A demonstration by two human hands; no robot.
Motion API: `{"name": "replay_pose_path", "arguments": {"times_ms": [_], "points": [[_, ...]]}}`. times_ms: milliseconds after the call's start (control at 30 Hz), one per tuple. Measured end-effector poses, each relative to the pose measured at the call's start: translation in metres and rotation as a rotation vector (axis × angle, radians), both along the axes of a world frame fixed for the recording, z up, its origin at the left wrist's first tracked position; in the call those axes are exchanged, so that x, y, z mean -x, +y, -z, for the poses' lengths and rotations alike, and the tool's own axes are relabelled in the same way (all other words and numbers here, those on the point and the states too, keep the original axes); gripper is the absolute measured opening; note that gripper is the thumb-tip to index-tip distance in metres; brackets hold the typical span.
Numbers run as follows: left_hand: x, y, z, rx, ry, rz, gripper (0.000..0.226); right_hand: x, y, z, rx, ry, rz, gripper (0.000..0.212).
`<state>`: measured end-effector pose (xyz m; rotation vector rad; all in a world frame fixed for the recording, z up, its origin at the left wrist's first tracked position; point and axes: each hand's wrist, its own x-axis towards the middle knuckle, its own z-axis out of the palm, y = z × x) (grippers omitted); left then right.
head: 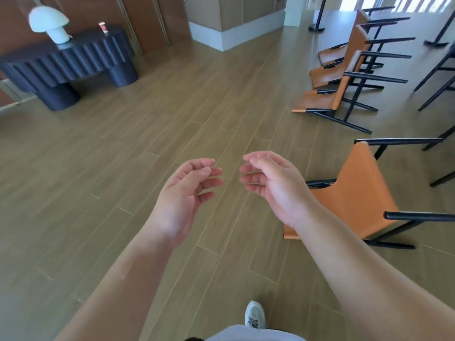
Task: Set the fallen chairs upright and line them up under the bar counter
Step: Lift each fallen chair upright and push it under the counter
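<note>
**4 chairs down, both hands free**

Both hands hang in front of the person, palms turned inward and facing each other. The left hand (183, 193) has its fingers loosely curled and holds nothing; the right hand (273, 185) is the same, relaxed and bare. Neither touches anything. Below them a white shoe (256, 315) stands on the wood floor (123, 168).

Just to the right of the right forearm lies the nearest chair (359, 190), tipped over with its orange seat and back low on the floor and its black legs pointing out to the right. Further off, toward the upper right, 3 more chairs (342, 77) lie tipped the same way in a rough row. Dark legs at the right edge may belong to the bar counter or its stools; the frame cuts them off, so I cannot tell.

The step in hand looks like reaching for the nearest chair. To do it well, turn right and take it with 1 hand on the top of the back and 1 on the seat edge or frame, then pivot it up on the legs nearest the floor instead of lifting it bodily. Once it is set on all 4 legs, slide it toward the counter.

Far left, a dark console (66, 67) carries a white lamp (50, 23).
</note>
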<state>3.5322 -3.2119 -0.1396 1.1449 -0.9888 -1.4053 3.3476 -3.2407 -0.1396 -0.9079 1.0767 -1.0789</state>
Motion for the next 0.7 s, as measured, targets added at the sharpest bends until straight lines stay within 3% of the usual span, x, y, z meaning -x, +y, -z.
{"name": "replay_pose_path", "arguments": {"times_ms": [433,567,700], "points": [[0.004,-0.192,0.024,-0.019,0.037,0.293,0.023,-0.002,-0.131,0.021,-0.026,0.123,0.214,0.014],[-0.011,-0.265,0.031,0.117,-0.178,0.430,0.012,-0.027,-0.190,0.016,-0.024,0.174,0.365,0.015],[-0.030,-0.333,0.041,0.315,-0.388,0.614,0.021,-0.058,-0.243,0.008,-0.008,0.258,0.427,0.013]]}}
